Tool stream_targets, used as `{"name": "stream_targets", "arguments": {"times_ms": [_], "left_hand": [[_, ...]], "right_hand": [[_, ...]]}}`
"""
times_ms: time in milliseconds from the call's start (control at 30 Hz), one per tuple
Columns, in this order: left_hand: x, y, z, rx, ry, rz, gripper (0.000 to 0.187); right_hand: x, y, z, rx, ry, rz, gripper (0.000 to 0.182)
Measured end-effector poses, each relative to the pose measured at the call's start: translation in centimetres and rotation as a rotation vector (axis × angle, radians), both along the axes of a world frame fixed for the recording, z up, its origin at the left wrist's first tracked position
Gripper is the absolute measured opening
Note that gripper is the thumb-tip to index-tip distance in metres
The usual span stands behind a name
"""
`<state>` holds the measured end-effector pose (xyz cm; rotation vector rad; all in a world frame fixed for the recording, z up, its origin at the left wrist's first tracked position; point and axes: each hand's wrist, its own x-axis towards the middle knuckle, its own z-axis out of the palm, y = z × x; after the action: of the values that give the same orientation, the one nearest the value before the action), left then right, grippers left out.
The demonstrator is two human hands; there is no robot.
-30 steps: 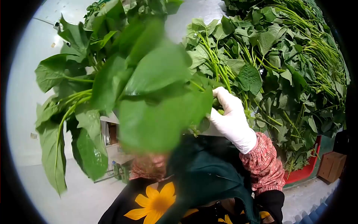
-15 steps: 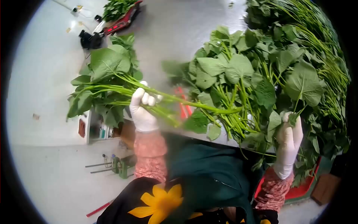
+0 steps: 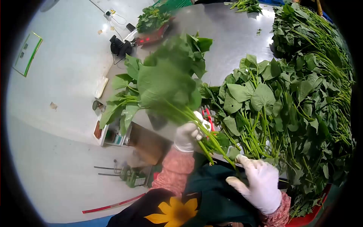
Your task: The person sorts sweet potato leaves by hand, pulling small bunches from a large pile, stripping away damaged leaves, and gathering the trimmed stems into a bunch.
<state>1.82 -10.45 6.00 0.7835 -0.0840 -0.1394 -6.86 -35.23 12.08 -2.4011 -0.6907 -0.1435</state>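
Observation:
My left hand [image 3: 186, 137], in a white glove, is closed around the stems of a bunch of leafy greens [image 3: 166, 81]. The broad leaves fan out up and to the left, partly blurred, and the cut stem ends point down to the right. Beside those ends is my right hand [image 3: 259, 181], also gloved, its thumb and fingers apart with nothing in them. A loose pile of the same greens [image 3: 257, 109] lies just beyond it on the metal table [image 3: 219, 30]. Partly hidden behind my left hand is a red-handled tool [image 3: 207, 115].
A larger heap of greens [image 3: 321, 68] runs along the right side. At the far left of the table a red scale [image 3: 153, 36] with a lit display carries more greens [image 3: 151, 19]. A red tub [image 3: 312, 215] sits below at the right, and a white wall [image 3: 53, 87] borders the left.
My left hand has moved right and slightly down with the bunch, its stems now turned downward. My right hand has let go of a leafy stem, come left and opened. The view has shifted.

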Motion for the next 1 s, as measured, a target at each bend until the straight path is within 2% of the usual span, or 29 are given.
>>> {"name": "stream_targets", "arguments": {"times_ms": [67, 100, 133, 200, 233, 267, 333, 367, 400, 467, 500, 533, 600, 667, 767, 867, 900, 1000], "left_hand": [[0.0, 0.1, -0.3, 0.031, -0.030, -0.057, 0.016], [-0.3, 0.5, -0.7, 0.030, 0.015, -0.025, 0.015], [-0.4, 0.3, -0.3, 0.052, 0.067, 0.008, 0.017], [-0.6, -0.4, 0.9, 0.084, 0.164, 0.078, 0.024], [-0.5, 0.6, -0.2, -0.008, 0.122, -0.054, 0.032], [-0.4, 0.5, -0.4, -0.004, 0.112, -0.045, 0.030], [-0.1, -0.1, 0.3, 0.011, 0.091, -0.031, 0.027], [-0.3, -0.6, 0.4, 0.176, 0.077, 0.049, 0.026], [-0.6, -1.0, 0.6, 0.346, 0.076, 0.126, 0.026], [-0.3, -0.7, -0.3, 0.128, 0.109, 0.030, 0.026], [-0.3, -0.6, -0.4, 0.150, 0.041, -0.033, 0.028], [-0.4, -0.7, -0.1, 0.121, 0.012, -0.093, 0.027], [-0.9, -1.4, -0.2, 0.067, 0.056, -0.133, 0.030], [-0.7, -1.7, -1.2, -0.046, -0.041, -0.307, 0.044], [-1.2, -3.0, -0.7, -0.049, -0.066, -0.360, 0.058], [-1.1, -2.7, -1.5, -0.068, -0.082, -0.499, 0.050], [-1.6, -3.1, -2.1, -0.158, -0.058, -0.444, 0.038], [-1.4, -3.5, -2.4, -0.321, -0.096, -0.511, 0.025]], "right_hand": [[-0.5, 1.0, -1.8, -0.161, 0.025, -0.079, 0.045], [-0.5, 1.1, -3.7, -0.148, -0.009, -0.118, 0.036], [-0.2, 1.1, -4.3, -0.096, -0.039, -0.106, 0.025], [0.2, 0.7, -4.8, 0.072, -0.079, -0.170, 0.017], [0.3, 0.5, -4.7, 0.175, -0.104, -0.220, 0.013], [0.4, 0.0, -5.0, 0.268, -0.112, -0.259, 0.008], [0.3, -1.0, -4.6, 0.408, -0.057, -0.341, 0.009], [-0.1, -1.4, -4.4, 0.459, 0.078, -0.414, 0.013], [0.4, -1.0, -3.6, 0.561, -0.030, -0.414, 0.015], [1.1, -0.8, -2.7, 0.636, -0.087, -0.473, 0.014], [1.3, -0.6, -2.1, 0.584, -0.130, -0.507, 0.016], [1.7, -0.2, -2.3, 0.749, -0.048, -0.464, 0.017], [1.8, 0.2, -1.4, 0.655, 0.110, -0.379, 0.014], [2.9, 0.5, -2.4, 0.272, -0.128, -0.147, 0.007], [2.8, 2.1, -2.8, 0.167, 0.074, -0.059, 0.007], [2.6, 2.4, -3.6, 0.214, 0.160, -0.005, 0.008], [2.7, 2.2, -3.4, 0.219, 0.174, 0.020, 0.008], [2.8, 2.0, -4.1, 0.257, 0.206, 0.055, 0.010]]}}
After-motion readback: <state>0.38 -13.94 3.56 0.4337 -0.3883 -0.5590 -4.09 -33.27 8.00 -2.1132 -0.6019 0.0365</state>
